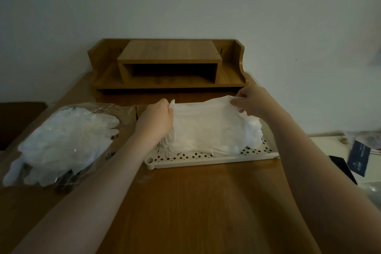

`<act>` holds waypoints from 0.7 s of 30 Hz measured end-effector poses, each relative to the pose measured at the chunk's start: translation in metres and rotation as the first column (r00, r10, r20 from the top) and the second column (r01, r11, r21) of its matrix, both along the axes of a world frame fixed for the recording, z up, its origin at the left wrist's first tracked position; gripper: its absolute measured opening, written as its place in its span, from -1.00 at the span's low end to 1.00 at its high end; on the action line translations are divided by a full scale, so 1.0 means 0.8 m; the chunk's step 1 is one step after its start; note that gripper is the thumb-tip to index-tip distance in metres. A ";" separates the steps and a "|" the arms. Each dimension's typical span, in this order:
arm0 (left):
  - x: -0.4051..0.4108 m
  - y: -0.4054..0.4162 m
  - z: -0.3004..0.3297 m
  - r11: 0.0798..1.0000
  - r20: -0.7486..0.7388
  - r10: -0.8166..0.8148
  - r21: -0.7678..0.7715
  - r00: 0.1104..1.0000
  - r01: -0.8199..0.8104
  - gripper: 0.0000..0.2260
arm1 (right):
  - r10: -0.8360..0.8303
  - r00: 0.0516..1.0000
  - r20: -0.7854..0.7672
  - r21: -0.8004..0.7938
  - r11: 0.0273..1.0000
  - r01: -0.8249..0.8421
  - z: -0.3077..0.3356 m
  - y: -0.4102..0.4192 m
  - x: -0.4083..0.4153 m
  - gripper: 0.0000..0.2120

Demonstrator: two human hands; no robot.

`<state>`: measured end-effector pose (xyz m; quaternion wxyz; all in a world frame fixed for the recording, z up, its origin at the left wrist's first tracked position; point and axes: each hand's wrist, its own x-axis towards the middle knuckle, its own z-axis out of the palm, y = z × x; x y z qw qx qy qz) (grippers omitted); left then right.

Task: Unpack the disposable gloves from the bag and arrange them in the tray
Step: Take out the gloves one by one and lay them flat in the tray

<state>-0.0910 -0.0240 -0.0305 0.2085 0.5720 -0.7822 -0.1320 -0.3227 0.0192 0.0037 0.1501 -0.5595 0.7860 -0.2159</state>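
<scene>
- A stack of white disposable gloves (214, 128) lies in the middle of the frame, in the cream perforated tray (218, 160); its glove tips hang toward the tray's near and right edges.
- The left hand (156, 118) grips the stack's left end, its fingers curled round the upper left corner of the gloves.
- The right hand (250, 101) pinches the stack's upper right edge between thumb and curled fingers, lifting that corner a little.
- The tray's near rim and its right corner show bare; its far edge is hidden behind the gloves.
- At the left of the frame a clear plastic bag (68, 140) lies on the surface (195, 208), with more gloves inside; its right edge is just beside the left forearm.
- The lower middle of the frame is open wooden surface, between the two forearms.
- A wooden desk organiser (169, 64) stands at the far edge, against the wall, near the tray.
- At the right edge, off the surface, lie a dark phone (342, 168) and a dark blue card (358, 156).
</scene>
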 end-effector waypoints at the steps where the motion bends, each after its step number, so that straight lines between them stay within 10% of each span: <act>1: 0.000 -0.003 0.001 1.000 0.007 0.007 -0.008 1.000 -0.007 -0.82 | -0.027 0.999 -0.047 -0.008 1.000 0.027 -0.006 -0.006 0.000 -0.81; 8: 0.003 0.002 0.009 0.990 0.078 0.080 -0.120 0.994 -0.070 -0.71 | -0.177 0.832 -0.526 -0.205 0.976 0.078 -0.023 0.001 0.020 -0.73; 13: -0.023 0.031 0.018 0.920 0.123 -0.140 -0.350 0.982 0.175 -0.63 | 0.256 0.921 -0.295 -0.215 0.921 -0.325 -0.036 0.032 0.099 -0.61; 18: -0.048 0.030 -0.010 0.861 -0.095 -0.452 0.212 0.887 0.462 -0.55 | 0.474 0.719 -0.509 0.283 0.880 -0.380 -0.077 0.017 0.110 -0.50; 21: -0.034 0.013 -0.029 0.881 0.152 -0.427 0.294 0.892 0.372 -0.46 | 0.422 0.760 -0.495 0.223 0.907 -0.358 -0.077 0.017 0.084 -0.50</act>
